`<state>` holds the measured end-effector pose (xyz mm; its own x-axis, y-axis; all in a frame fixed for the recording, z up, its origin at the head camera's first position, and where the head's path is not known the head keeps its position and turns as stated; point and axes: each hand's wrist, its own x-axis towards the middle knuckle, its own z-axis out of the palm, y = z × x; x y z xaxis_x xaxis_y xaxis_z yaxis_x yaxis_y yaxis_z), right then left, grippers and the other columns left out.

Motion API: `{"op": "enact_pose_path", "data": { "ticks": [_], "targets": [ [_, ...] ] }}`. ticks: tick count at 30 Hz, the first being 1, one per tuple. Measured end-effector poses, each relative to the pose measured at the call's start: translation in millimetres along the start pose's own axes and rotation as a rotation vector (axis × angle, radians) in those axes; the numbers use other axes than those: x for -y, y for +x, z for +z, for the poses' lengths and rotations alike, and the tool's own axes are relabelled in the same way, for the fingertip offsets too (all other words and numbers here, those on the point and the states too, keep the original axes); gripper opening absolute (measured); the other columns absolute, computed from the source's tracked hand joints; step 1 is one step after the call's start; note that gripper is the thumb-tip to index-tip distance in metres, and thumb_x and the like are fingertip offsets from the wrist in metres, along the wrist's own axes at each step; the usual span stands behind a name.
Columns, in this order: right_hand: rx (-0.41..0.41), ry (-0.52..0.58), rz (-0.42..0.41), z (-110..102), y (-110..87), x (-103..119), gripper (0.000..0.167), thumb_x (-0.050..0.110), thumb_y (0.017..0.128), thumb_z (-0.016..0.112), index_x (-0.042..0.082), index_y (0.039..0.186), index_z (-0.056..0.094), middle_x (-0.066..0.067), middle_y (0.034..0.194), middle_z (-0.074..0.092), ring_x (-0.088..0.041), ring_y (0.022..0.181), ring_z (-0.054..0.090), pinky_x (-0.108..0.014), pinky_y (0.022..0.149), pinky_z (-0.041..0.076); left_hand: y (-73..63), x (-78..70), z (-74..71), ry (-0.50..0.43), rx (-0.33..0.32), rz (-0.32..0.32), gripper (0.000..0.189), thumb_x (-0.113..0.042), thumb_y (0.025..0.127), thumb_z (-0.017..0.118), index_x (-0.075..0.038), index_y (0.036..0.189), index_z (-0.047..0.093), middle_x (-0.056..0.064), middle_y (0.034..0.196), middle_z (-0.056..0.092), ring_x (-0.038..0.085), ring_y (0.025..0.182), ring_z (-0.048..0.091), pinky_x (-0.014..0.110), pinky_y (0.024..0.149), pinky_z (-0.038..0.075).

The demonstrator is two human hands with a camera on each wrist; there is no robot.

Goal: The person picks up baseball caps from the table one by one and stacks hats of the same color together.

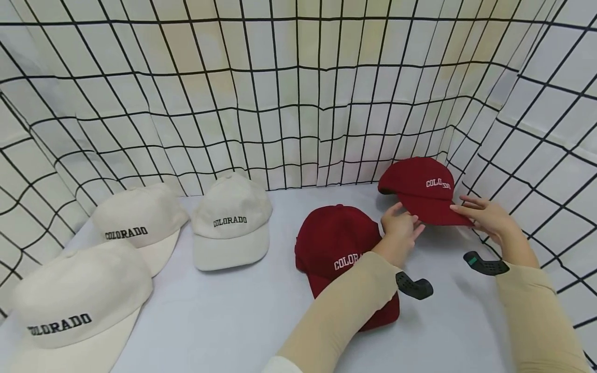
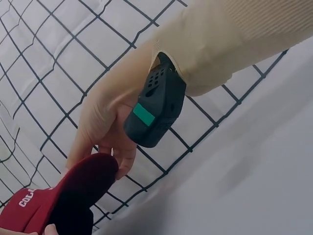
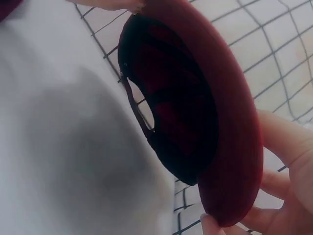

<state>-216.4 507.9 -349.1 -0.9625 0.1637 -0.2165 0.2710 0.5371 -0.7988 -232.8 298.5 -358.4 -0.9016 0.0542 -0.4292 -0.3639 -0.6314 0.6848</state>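
Note:
Both hands hold a dark red baseball cap [image 1: 422,178] with white "COLORADO" lettering, raised above the white surface in the back right corner. My right hand [image 1: 489,220] pinches the right end of its brim; the right wrist view shows thumb and fingers [image 3: 279,181] there. At the brim's left side is my left hand [image 1: 398,228], gripping the edge. The dark inside of the cap [image 3: 176,107] and its back strap opening show in the right wrist view. A second red cap [image 1: 338,238] sits in front, partly hidden by my left forearm.
Several cream caps with black "COLORADO" lettering stand on the left: one upright cap [image 1: 231,223], another behind [image 1: 140,212] and a nearer one [image 1: 84,295]. Black wire grid [image 1: 298,109] encloses the back and sides. The white surface [image 1: 224,321] runs between the cap groups.

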Motion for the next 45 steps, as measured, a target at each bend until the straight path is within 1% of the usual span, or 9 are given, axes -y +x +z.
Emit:
{"op": "enact_pose_path", "data": {
  "ticks": [5,9,14,26,28,31,34,41,45],
  "targets": [
    [0.009,-0.032,-0.026,-3.4,-7.6,4.3,0.089,0.05,0.105,0.051,-0.002,0.161,0.005,-0.039,0.158,0.018,-0.042,0.129,0.039,-0.048,0.105,0.049,-6.6,-7.9,-1.8,0.057,0.026,0.022,0.049,0.021,0.084,0.061,-0.012,0.119,0.067,0.008,0.089,0.063,0.021,0.076,0.062,0.05,0.082,0.06],
    [0.015,-0.037,-0.052,-2.0,-9.8,8.1,0.087,0.048,0.106,0.051,-0.004,0.161,0.008,-0.038,0.155,0.026,-0.014,0.108,0.053,-0.024,0.084,0.053,-10.5,-15.7,-5.3,0.089,0.041,0.046,0.049,0.02,0.084,0.065,-0.016,0.117,0.068,0.006,0.087,0.064,0.019,0.075,0.063,0.049,0.08,0.061],
    [0.021,-0.016,-0.069,1.7,-10.1,16.0,0.087,0.048,0.105,0.053,-0.002,0.162,0.009,-0.039,0.155,0.026,0.009,0.086,0.054,-0.017,0.076,0.05,-14.1,-25.2,-10.5,0.104,0.063,0.086,0.048,0.019,0.085,0.067,-0.016,0.117,0.069,0.003,0.086,0.06,0.017,0.075,0.061,0.049,0.078,0.061],
    [0.054,-0.007,-0.104,4.5,-18.7,29.5,0.084,0.045,0.107,0.051,0.0,0.162,0.007,-0.036,0.159,0.021,0.009,0.095,0.048,-0.013,0.078,0.046,-29.0,-42.2,-23.6,0.162,0.142,0.138,0.048,0.017,0.086,0.068,-0.018,0.118,0.065,0.002,0.087,0.058,0.016,0.075,0.063,0.045,0.076,0.062],
    [0.057,0.022,-0.117,6.4,-18.7,30.2,0.083,0.043,0.107,0.052,0.0,0.162,0.007,-0.028,0.157,0.029,0.011,0.097,0.048,-0.012,0.079,0.047,-31.9,-45.9,-26.5,0.17,0.159,0.144,0.049,0.017,0.086,0.069,-0.018,0.119,0.064,0.003,0.089,0.059,0.016,0.075,0.063,0.043,0.074,0.062],
    [0.059,0.079,-0.142,10.2,-18.3,32.2,0.082,0.039,0.107,0.054,0.0,0.162,0.008,0.002,0.137,0.053,0.013,0.096,0.053,-0.011,0.081,0.048,-35.2,-51.7,-31.5,0.177,0.183,0.156,0.05,0.017,0.085,0.069,-0.018,0.12,0.063,0.003,0.09,0.059,0.015,0.073,0.062,0.04,0.072,0.062],
    [0.067,0.116,-0.159,14.0,-18.6,35.1,0.081,0.036,0.107,0.055,0.0,0.162,0.008,0.027,0.113,0.051,0.01,0.096,0.056,-0.011,0.081,0.049,-37.5,-56.9,-37.2,0.188,0.202,0.173,0.051,0.017,0.085,0.069,-0.018,0.12,0.063,0.004,0.09,0.06,0.015,0.072,0.062,0.039,0.071,0.062],
    [0.073,0.103,-0.188,19.4,-22.2,43.3,0.08,0.036,0.107,0.054,0.003,0.163,0.008,0.002,0.138,0.039,0.005,0.099,0.056,-0.013,0.082,0.05,-40.6,-66.8,-51.4,0.196,0.249,0.174,0.051,0.017,0.086,0.068,-0.018,0.122,0.062,0.006,0.094,0.06,0.015,0.074,0.063,0.038,0.072,0.062],
    [0.064,0.098,-0.198,20.6,-23.3,47.9,0.079,0.036,0.107,0.053,0.001,0.163,0.009,-0.001,0.14,0.037,0.004,0.099,0.055,-0.015,0.082,0.052,-41.9,-74.0,-60.1,0.21,0.255,0.163,0.05,0.016,0.087,0.069,-0.019,0.122,0.063,0.006,0.094,0.062,0.015,0.074,0.065,0.036,0.071,0.062]
  ]
}}
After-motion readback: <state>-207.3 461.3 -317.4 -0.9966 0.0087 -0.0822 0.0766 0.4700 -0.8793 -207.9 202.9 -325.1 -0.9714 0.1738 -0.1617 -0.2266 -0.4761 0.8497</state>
